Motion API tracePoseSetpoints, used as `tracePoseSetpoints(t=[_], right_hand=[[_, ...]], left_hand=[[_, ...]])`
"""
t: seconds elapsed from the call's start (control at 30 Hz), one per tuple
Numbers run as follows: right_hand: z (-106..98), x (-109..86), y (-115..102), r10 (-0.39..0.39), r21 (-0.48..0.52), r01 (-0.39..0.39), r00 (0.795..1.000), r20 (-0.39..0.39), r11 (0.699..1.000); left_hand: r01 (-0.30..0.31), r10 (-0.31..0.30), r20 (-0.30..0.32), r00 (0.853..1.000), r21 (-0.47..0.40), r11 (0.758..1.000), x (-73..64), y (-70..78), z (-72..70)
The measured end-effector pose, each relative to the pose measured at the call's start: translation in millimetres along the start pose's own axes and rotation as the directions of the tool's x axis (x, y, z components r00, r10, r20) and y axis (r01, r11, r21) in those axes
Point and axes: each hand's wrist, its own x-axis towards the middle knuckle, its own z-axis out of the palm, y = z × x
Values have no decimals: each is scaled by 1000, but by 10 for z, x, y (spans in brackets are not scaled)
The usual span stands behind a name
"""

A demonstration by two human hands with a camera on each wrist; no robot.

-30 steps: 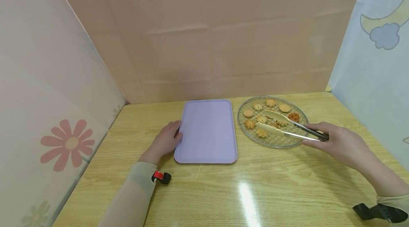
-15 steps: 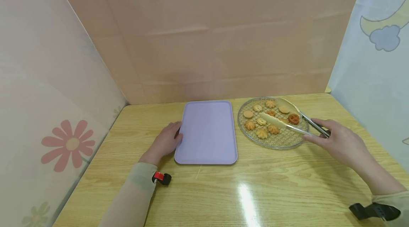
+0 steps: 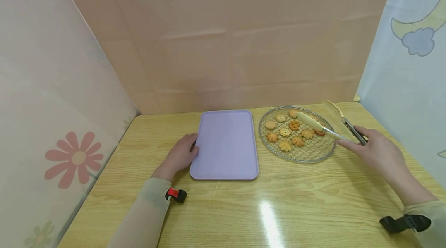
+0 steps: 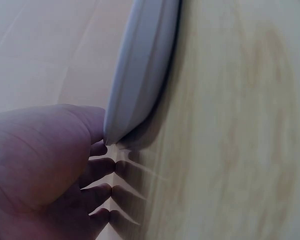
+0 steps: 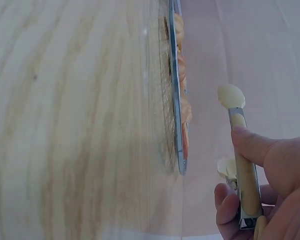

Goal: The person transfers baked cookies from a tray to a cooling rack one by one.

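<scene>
A flat purple tray (image 3: 226,143) lies on the wooden table. My left hand (image 3: 179,154) rests beside its left edge; in the left wrist view the thumb touches the tray's rim (image 4: 140,65) and several fingertips meet the tabletop. With my right hand (image 3: 379,153) I grip metal tongs with cream tips (image 3: 310,122), held above the right side of a round mesh tray (image 3: 315,153). The tongs' arms are spread apart with nothing between them. Several biscuits (image 3: 285,146) and a pretzel (image 3: 294,125) lie on the mesh. One tong arm hides part of the biscuits behind it.
The wooden table (image 3: 237,213) is bounded by a pinkish-brown back panel (image 3: 226,46), a flower-printed left panel (image 3: 73,104) and a pale right panel (image 3: 411,93). Dark camera bands sit on both wrists.
My right hand has drawn right and the tongs have spread wider, rising off the biscuits toward the mesh tray's right side. The left hand and purple tray have stayed put.
</scene>
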Motion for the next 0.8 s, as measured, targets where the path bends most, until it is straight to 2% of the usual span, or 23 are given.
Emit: tracePoseSetpoints(t=[0.4, 0.8], right_hand=[[16, 49, 154, 48, 2, -48, 997, -61, 999], [7, 126, 301, 141, 6, -141, 988, -60, 990]], left_hand=[[-21, 21, -11, 1000, 5, 1000, -6, -8, -12], [-21, 21, -11, 1000, 6, 1000, -3, -17, 2]])
